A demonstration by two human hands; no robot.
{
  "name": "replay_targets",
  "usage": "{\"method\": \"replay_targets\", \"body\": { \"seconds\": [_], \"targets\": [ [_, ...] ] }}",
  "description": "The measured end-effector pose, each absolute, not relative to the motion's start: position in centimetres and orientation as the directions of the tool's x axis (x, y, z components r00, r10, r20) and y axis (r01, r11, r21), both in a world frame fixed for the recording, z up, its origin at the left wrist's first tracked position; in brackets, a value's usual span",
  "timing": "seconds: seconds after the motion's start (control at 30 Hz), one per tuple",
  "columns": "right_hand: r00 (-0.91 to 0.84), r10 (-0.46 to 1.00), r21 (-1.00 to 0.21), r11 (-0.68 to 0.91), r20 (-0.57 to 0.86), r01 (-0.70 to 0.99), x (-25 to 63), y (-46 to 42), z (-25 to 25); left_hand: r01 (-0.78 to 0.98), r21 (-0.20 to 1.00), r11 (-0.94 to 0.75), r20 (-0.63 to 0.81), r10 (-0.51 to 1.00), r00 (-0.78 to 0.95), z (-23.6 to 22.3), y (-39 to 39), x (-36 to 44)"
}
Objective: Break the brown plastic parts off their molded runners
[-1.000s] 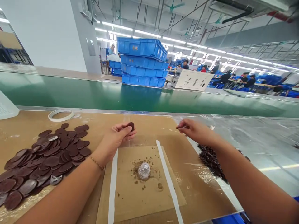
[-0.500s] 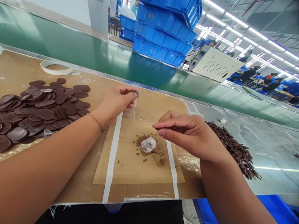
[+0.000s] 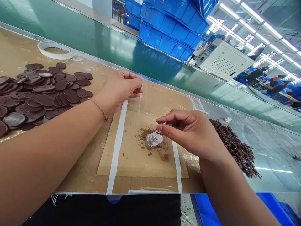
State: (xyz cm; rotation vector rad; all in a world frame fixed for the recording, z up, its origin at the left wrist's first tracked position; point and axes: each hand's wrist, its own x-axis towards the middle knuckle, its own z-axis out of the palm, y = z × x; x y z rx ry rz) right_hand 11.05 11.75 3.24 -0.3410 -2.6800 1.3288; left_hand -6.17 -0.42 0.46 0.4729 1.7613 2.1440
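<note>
My left hand (image 3: pixel 123 88) is curled closed above the brown paper, its fingers pinched together; what it holds is hidden now. My right hand (image 3: pixel 185 128) pinches a small dark toothed piece (image 3: pixel 160 132) and holds it just over a small clear cap (image 3: pixel 152 139) that sits in brown smears on a cardboard sheet (image 3: pixel 131 157). A heap of dark brown discs (image 3: pixel 42 95) lies left of my left arm. A pile of small dark strands (image 3: pixel 232 147) lies behind my right wrist.
A white tape ring (image 3: pixel 55 50) lies at the back left. Two white tape strips (image 3: pixel 116 147) hold the cardboard. Beyond the bench runs a green conveyor belt (image 3: pixel 105 40), with stacked blue crates (image 3: pixel 171 25) and a white cabinet (image 3: pixel 223 59) behind. Other people sit far right.
The view has tipped down. My right hand came in from the right with the small dark piece and lowered it onto the clear cap. My left hand closed over the brown disc it held.
</note>
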Motion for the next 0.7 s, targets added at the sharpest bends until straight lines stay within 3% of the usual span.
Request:
{"method": "replay_targets", "body": {
  "seconds": [0.7],
  "targets": [
    [-0.964,0.258,-0.76,0.638,0.064,0.12,11.11,11.45,3.17,0.037,0.99,-0.138,0.093,0.427,-0.9,0.61,-0.66,-6.1]
  ]
}}
